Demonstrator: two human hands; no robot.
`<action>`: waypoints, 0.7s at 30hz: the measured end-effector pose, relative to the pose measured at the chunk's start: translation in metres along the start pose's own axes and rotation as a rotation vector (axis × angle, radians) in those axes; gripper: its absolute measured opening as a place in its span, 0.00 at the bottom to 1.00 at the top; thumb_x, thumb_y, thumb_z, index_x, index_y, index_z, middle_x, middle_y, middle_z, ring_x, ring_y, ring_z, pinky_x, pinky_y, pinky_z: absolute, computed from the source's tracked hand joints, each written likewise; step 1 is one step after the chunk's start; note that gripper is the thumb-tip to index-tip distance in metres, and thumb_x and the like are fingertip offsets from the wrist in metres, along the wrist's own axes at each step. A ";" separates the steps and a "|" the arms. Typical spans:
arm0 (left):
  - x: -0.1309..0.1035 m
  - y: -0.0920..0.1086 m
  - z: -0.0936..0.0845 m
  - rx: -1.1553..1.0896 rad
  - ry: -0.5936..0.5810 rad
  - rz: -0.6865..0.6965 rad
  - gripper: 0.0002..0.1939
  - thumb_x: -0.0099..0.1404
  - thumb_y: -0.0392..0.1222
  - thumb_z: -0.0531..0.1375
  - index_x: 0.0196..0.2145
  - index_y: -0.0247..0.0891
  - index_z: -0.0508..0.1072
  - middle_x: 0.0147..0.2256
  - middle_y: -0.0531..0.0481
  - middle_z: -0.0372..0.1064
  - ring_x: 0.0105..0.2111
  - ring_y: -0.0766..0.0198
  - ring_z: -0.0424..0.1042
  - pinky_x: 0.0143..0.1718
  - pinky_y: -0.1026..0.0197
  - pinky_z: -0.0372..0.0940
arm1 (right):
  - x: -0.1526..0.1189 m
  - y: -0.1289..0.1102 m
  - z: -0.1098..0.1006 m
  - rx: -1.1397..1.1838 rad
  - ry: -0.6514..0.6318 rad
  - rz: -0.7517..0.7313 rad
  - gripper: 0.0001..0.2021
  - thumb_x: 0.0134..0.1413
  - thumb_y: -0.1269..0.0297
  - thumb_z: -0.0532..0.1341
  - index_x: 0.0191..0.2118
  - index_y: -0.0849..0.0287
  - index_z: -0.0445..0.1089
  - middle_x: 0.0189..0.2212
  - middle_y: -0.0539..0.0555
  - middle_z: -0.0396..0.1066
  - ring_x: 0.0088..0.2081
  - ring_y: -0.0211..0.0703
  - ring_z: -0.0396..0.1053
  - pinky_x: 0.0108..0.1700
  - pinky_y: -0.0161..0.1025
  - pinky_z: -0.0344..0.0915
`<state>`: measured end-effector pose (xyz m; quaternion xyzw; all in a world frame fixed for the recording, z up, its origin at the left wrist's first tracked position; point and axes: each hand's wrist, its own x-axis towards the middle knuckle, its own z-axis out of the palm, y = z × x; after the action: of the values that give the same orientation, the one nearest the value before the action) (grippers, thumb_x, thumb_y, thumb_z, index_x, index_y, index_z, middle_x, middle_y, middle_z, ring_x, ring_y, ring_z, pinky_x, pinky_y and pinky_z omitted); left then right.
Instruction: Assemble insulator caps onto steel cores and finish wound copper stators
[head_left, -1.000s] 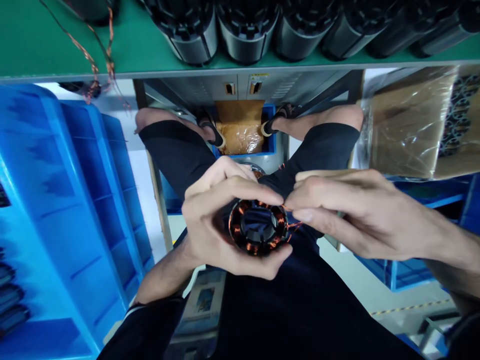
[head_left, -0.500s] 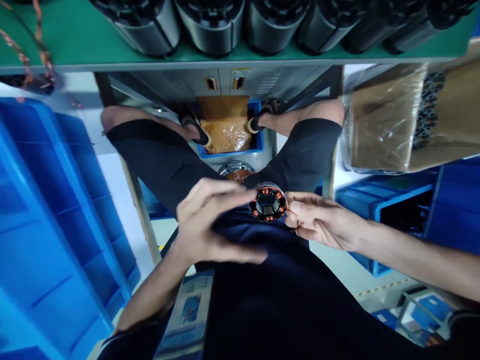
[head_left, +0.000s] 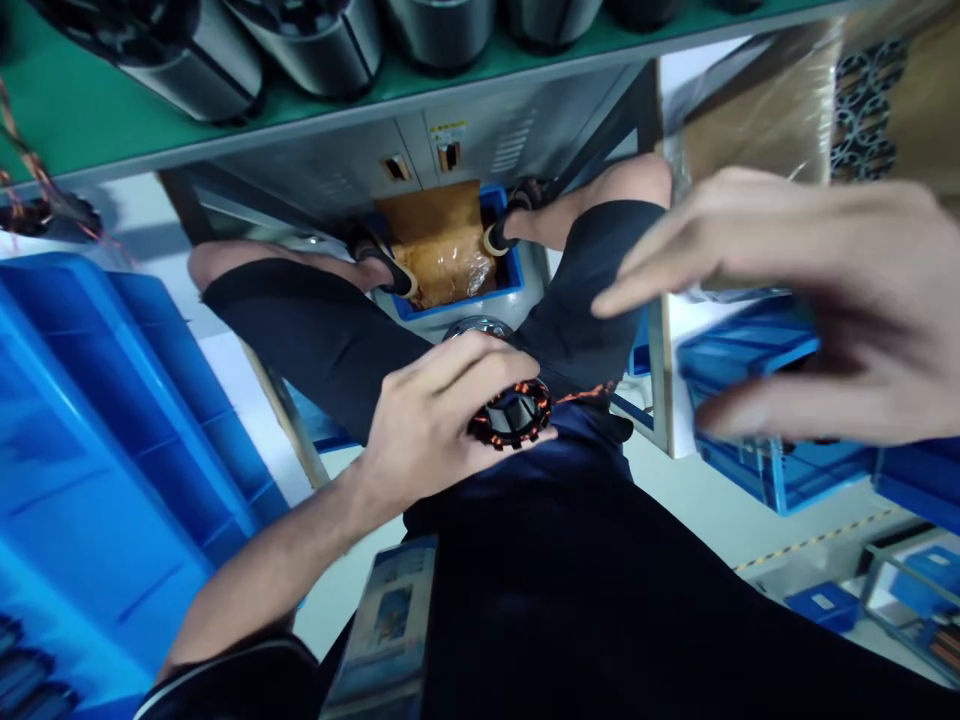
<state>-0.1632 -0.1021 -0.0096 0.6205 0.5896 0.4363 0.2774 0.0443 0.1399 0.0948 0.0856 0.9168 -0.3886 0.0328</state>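
My left hand (head_left: 442, 410) is closed around a motor stator (head_left: 513, 440), a black ring with copper windings, held over my lap. A twisted copper wire lead (head_left: 589, 393) trails from the stator to the right. Off to the right, my right hand (head_left: 817, 300) is raised and smeared by motion. Its thumb stands well apart from the fingers, and nothing shows between them. Behind the stator a round metal bowl-like object (head_left: 480, 326) shows partly between my thighs.
Dark metal cylinders (head_left: 322, 50) line the green bench (head_left: 300, 118) ahead. Blue bins (head_left: 82, 480) stand at left, another blue bin (head_left: 780, 490) at right. A carton with plastic film (head_left: 757, 110) holds ring-shaped parts (head_left: 862, 120). A blue crate (head_left: 457, 305) lies by my feet.
My left hand has taken hold of the stator, which my right hand held before. The right hand has let go and swung right and upward. The view has shifted and tilted.
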 end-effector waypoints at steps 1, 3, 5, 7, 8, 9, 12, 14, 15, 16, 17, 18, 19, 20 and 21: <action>0.001 -0.002 -0.002 0.129 0.054 0.149 0.17 0.72 0.45 0.79 0.54 0.44 0.83 0.50 0.44 0.87 0.47 0.54 0.88 0.49 0.56 0.83 | 0.000 0.002 -0.001 0.095 -0.083 0.056 0.24 0.79 0.37 0.68 0.64 0.47 0.82 0.54 0.53 0.85 0.52 0.44 0.82 0.54 0.44 0.79; 0.005 -0.004 -0.005 0.274 0.120 0.365 0.10 0.77 0.36 0.72 0.53 0.46 0.84 0.50 0.46 0.87 0.45 0.57 0.88 0.45 0.58 0.83 | 0.002 0.005 0.009 0.465 -0.299 0.188 0.15 0.82 0.50 0.68 0.63 0.50 0.82 0.56 0.53 0.86 0.54 0.42 0.86 0.55 0.39 0.82; 0.011 -0.002 -0.008 0.375 0.154 0.510 0.09 0.77 0.33 0.71 0.49 0.47 0.85 0.48 0.49 0.87 0.42 0.58 0.88 0.42 0.59 0.84 | 0.004 0.007 0.031 0.894 -0.547 0.301 0.08 0.83 0.59 0.67 0.56 0.54 0.82 0.48 0.52 0.87 0.47 0.40 0.88 0.49 0.36 0.84; 0.016 0.004 -0.010 0.465 0.144 0.631 0.09 0.76 0.33 0.73 0.47 0.48 0.87 0.46 0.51 0.89 0.40 0.58 0.88 0.42 0.58 0.86 | 0.005 0.006 0.053 1.161 -0.700 0.420 0.07 0.83 0.61 0.65 0.48 0.56 0.79 0.38 0.49 0.84 0.36 0.38 0.85 0.42 0.35 0.83; 0.018 0.007 -0.011 0.494 0.137 0.669 0.10 0.75 0.32 0.73 0.46 0.48 0.87 0.45 0.52 0.89 0.40 0.57 0.89 0.43 0.58 0.87 | 0.004 0.005 0.061 1.193 -0.714 0.447 0.09 0.83 0.61 0.65 0.44 0.57 0.76 0.33 0.47 0.81 0.30 0.35 0.80 0.37 0.34 0.81; 0.018 0.010 -0.012 0.504 0.128 0.680 0.10 0.74 0.31 0.73 0.46 0.47 0.87 0.45 0.52 0.90 0.39 0.57 0.89 0.43 0.57 0.87 | 0.004 0.003 0.066 1.144 -0.675 0.427 0.11 0.83 0.60 0.65 0.42 0.56 0.73 0.29 0.44 0.76 0.26 0.33 0.74 0.33 0.32 0.76; 0.015 0.015 -0.017 0.336 0.047 0.397 0.06 0.73 0.40 0.74 0.46 0.47 0.83 0.39 0.52 0.87 0.33 0.58 0.86 0.34 0.58 0.82 | 0.003 -0.007 0.063 0.554 -0.327 0.053 0.15 0.84 0.64 0.65 0.38 0.54 0.69 0.25 0.40 0.63 0.22 0.31 0.59 0.25 0.32 0.57; 0.009 0.014 -0.022 -0.021 -0.173 -0.013 0.13 0.71 0.52 0.75 0.44 0.45 0.80 0.30 0.56 0.79 0.26 0.62 0.77 0.28 0.60 0.72 | 0.005 -0.014 0.052 0.126 -0.120 -0.226 0.16 0.83 0.71 0.64 0.36 0.54 0.70 0.25 0.42 0.61 0.24 0.35 0.56 0.26 0.39 0.52; 0.005 0.011 -0.024 -0.238 -0.293 -0.213 0.17 0.69 0.58 0.75 0.44 0.45 0.79 0.28 0.57 0.74 0.25 0.64 0.72 0.27 0.61 0.66 | 0.007 -0.018 0.046 -0.032 -0.052 -0.341 0.17 0.82 0.73 0.63 0.34 0.54 0.70 0.25 0.43 0.61 0.25 0.37 0.57 0.26 0.42 0.52; 0.000 0.008 -0.026 -0.449 -0.400 -0.370 0.20 0.68 0.61 0.75 0.43 0.44 0.79 0.28 0.58 0.72 0.25 0.65 0.69 0.27 0.61 0.62 | 0.008 -0.020 0.040 -0.142 0.000 -0.428 0.19 0.81 0.76 0.63 0.33 0.54 0.70 0.24 0.44 0.61 0.25 0.38 0.57 0.27 0.44 0.52; -0.007 0.004 -0.028 -0.634 -0.467 -0.473 0.23 0.67 0.64 0.75 0.43 0.43 0.80 0.29 0.57 0.73 0.26 0.65 0.68 0.29 0.61 0.60 | 0.010 -0.022 0.034 -0.220 0.040 -0.486 0.20 0.81 0.77 0.62 0.31 0.55 0.70 0.24 0.44 0.61 0.25 0.38 0.58 0.27 0.45 0.53; -0.014 0.000 -0.028 -0.793 -0.488 -0.536 0.25 0.65 0.66 0.76 0.45 0.43 0.81 0.31 0.54 0.77 0.28 0.63 0.70 0.31 0.60 0.60 | 0.011 -0.022 0.028 -0.285 0.079 -0.533 0.21 0.81 0.78 0.61 0.31 0.55 0.70 0.24 0.44 0.62 0.25 0.38 0.58 0.27 0.45 0.54; -0.022 -0.005 -0.027 -0.935 -0.457 -0.586 0.29 0.63 0.69 0.77 0.46 0.43 0.82 0.34 0.52 0.80 0.29 0.61 0.72 0.33 0.60 0.61 | 0.011 -0.023 0.021 -0.313 0.111 -0.549 0.20 0.82 0.77 0.61 0.32 0.55 0.71 0.24 0.44 0.62 0.25 0.38 0.59 0.27 0.45 0.55; -0.031 -0.009 -0.025 -1.079 -0.411 -0.629 0.31 0.63 0.71 0.77 0.49 0.43 0.82 0.37 0.49 0.82 0.31 0.58 0.76 0.36 0.59 0.65 | 0.012 -0.024 0.013 -0.296 0.144 -0.527 0.18 0.82 0.77 0.61 0.34 0.55 0.72 0.24 0.44 0.62 0.25 0.38 0.59 0.27 0.45 0.56; -0.041 -0.013 -0.022 -1.213 -0.324 -0.665 0.35 0.64 0.75 0.76 0.51 0.42 0.83 0.41 0.46 0.82 0.33 0.56 0.79 0.39 0.57 0.69 | 0.013 -0.025 0.004 -0.257 0.187 -0.491 0.16 0.83 0.77 0.62 0.37 0.55 0.72 0.23 0.43 0.63 0.24 0.38 0.58 0.27 0.45 0.57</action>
<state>-0.1860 -0.1436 -0.0189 0.2008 0.3522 0.4820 0.7767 0.0272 0.1212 0.1080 -0.1083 0.9508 -0.2561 -0.1363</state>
